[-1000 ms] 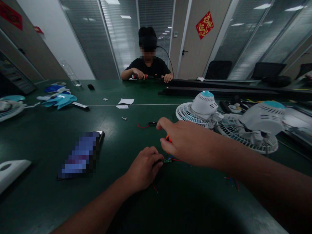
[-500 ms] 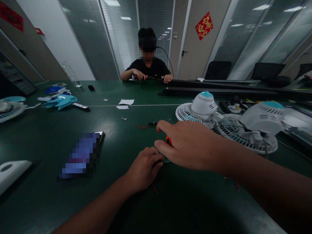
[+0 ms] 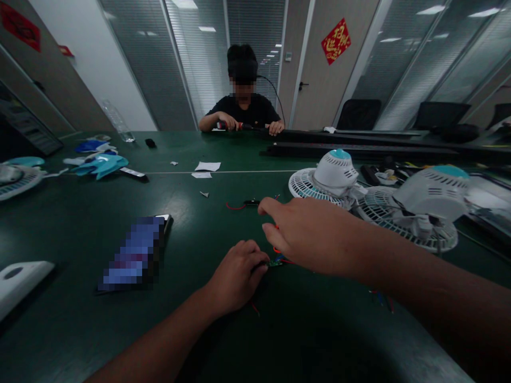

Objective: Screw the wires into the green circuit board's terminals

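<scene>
My left hand (image 3: pixel 241 274) rests low over the table, thumb and fingers pinched on the end of a small green circuit board (image 3: pixel 275 263). Red and blue wires come off the board's right side. Just beyond it hovers my right hand (image 3: pixel 309 231), its index finger and thumb curved forward. An orange thing (image 3: pixel 277 248) shows in part below the right thumb; my palm hides the rest, so its kind is unclear. A short dark part (image 3: pixel 251 202) with a red wire lies near the right index fingertip.
Two white fan housings (image 3: pixel 335 173) (image 3: pixel 431 194) stand to the right. On the left lie a phone (image 3: pixel 133 252), a white casing (image 3: pixel 24 282) and blue fan blades (image 3: pixel 101 166). Paper scraps (image 3: pixel 207 166) lie midtable. Across sits a person (image 3: pixel 242 109) holding a tool by long black bars (image 3: pixel 339 149).
My right hand has shifted slightly right, uncovering more of the circuit board and its wires. The orange thing shows differently beneath it. My left hand keeps its hold.
</scene>
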{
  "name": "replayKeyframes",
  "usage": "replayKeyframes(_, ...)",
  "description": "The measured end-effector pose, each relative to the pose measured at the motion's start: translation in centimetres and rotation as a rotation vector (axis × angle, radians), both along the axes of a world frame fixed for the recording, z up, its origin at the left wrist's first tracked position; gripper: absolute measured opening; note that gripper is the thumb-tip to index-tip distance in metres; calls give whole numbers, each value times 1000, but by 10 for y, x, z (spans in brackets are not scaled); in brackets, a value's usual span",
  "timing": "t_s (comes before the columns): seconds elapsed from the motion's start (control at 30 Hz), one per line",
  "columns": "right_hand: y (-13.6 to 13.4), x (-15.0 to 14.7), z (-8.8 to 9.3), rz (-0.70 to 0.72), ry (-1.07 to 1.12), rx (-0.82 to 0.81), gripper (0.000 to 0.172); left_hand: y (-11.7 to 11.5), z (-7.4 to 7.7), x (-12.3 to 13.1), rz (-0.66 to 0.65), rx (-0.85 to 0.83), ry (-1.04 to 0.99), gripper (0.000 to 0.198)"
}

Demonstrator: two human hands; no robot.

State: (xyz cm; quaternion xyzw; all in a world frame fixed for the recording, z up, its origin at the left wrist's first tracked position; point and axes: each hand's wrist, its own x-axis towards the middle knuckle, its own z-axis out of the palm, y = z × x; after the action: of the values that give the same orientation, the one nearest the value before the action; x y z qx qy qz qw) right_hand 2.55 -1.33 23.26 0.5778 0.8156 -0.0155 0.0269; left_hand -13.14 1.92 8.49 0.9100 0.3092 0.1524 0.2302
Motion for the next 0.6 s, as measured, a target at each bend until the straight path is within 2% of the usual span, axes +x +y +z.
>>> replayKeyframes(0.17,0,0,2,6,36,-55,28,0,-1,-1,-6,-1,-5,17)
replayKeyframes(0.6,-1,0,3,-12,72,-59,31,2,-2,-1,-6,-15,2,17)
